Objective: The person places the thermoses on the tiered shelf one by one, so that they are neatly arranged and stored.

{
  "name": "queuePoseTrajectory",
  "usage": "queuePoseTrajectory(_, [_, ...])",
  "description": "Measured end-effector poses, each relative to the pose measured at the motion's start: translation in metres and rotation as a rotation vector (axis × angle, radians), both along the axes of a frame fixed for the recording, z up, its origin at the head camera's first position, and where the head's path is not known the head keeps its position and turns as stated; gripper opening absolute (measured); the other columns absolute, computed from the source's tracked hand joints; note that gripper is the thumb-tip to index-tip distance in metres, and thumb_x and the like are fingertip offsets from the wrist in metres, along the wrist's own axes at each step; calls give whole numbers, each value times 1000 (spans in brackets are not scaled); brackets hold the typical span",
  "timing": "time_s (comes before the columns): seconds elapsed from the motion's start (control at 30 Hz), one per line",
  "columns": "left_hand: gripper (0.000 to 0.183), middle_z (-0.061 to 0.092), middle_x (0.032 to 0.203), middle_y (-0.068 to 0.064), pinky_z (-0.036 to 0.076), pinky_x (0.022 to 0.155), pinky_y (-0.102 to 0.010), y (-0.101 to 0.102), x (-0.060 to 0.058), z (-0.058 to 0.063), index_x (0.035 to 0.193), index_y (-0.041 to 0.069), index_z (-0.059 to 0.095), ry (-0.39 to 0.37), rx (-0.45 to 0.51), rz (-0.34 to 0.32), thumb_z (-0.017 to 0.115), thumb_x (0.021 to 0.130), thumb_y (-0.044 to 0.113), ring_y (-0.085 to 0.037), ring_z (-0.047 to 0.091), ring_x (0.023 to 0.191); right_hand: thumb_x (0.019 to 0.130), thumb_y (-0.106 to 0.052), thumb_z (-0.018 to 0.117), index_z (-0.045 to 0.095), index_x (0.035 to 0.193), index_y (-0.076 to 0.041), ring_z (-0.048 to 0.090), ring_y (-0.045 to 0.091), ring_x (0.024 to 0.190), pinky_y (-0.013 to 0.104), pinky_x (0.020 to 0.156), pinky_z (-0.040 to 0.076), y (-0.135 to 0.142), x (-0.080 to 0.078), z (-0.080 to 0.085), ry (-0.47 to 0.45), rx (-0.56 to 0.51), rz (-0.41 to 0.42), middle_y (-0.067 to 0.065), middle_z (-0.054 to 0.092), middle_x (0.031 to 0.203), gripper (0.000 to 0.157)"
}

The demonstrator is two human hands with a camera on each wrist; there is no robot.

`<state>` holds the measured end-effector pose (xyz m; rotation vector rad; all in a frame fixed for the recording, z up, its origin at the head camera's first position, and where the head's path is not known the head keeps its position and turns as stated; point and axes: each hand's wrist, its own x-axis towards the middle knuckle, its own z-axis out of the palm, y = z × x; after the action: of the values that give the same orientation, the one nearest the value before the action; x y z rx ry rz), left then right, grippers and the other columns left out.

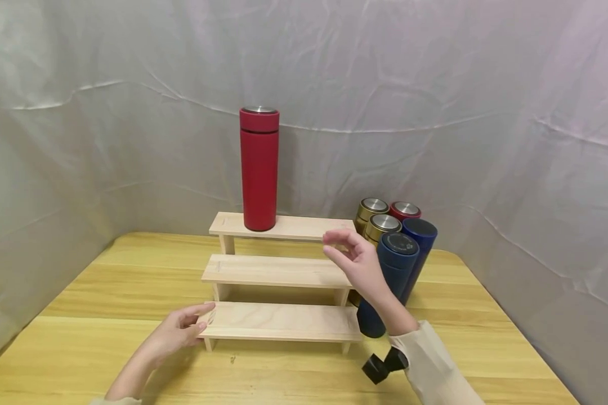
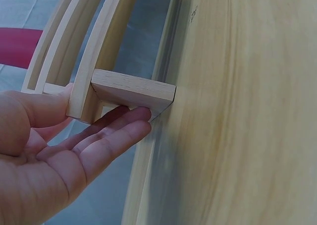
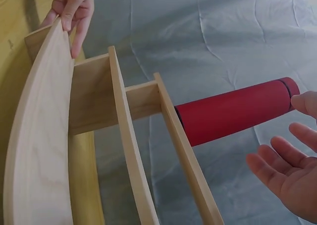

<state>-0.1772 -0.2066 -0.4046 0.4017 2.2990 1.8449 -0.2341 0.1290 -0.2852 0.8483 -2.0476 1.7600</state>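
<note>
A three-step wooden display rack (image 1: 284, 322) stands on the table. My left hand (image 1: 174, 333) grips the left end of its lowest step; in the left wrist view the thumb lies over the board (image 2: 81, 98) and the fingers reach beneath it. A tall red thermos flask (image 1: 260, 174) with a steel-topped lid stands upright on the top step, left of the middle. My right hand (image 1: 360, 264) holds nothing, thumb and fingers apart and loosely curved. It hovers by the rack's right side, overlapping the middle step in the head view.
To the right of the rack, several flasks stand close together: a matte blue one (image 1: 399, 260) in front, a glossy blue one (image 1: 421, 233), gold ones (image 1: 384, 225) and a red one (image 1: 405, 210). A grey curtain (image 1: 304, 67) hangs behind the wooden table (image 1: 446, 349).
</note>
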Motion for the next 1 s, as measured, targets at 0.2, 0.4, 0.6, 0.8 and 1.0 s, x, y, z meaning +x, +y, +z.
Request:
queuePoseTrajectory(0.2, [51,18,132,-40,47,81,-44,-3,-1,-2,132,-11,30,1,2,-11,51,91,10,-47,39,109,83,6,58,57,97,11,57,14,86,23,75,49,12,11,-4,60,-9,14,25,56,97,16])
queuePoseTrajectory(0.4, [53,15,133,-40,46,81,-45,-5,-3,-3,131,-13,28,8,16,-46,51,91,12,-51,34,112,82,11,55,55,96,13,59,14,80,24,71,51,25,21,-10,88,-22,38,27,56,91,14])
queuePoseTrajectory(0.6, [55,20,131,-40,47,80,-45,-6,-5,-2,131,-12,30,-4,18,-40,54,89,14,-48,41,108,83,14,52,56,95,13,60,13,78,26,66,52,35,28,-16,100,-14,68,21,59,88,12])
queuePoseTrajectory(0.8, [56,44,115,-30,50,75,-39,-6,-7,-2,130,-10,34,-20,-25,-20,58,86,16,-25,51,90,82,16,51,56,92,12,61,13,75,25,60,52,47,36,-22,145,6,104,6,62,86,12])
queuePoseTrajectory(1.0, [55,47,114,-29,51,66,-33,-10,-10,0,128,-9,38,0,-77,-21,60,85,16,-17,51,83,80,18,51,58,87,10,62,13,70,24,55,51,62,41,-30,167,20,65,8,63,81,12])
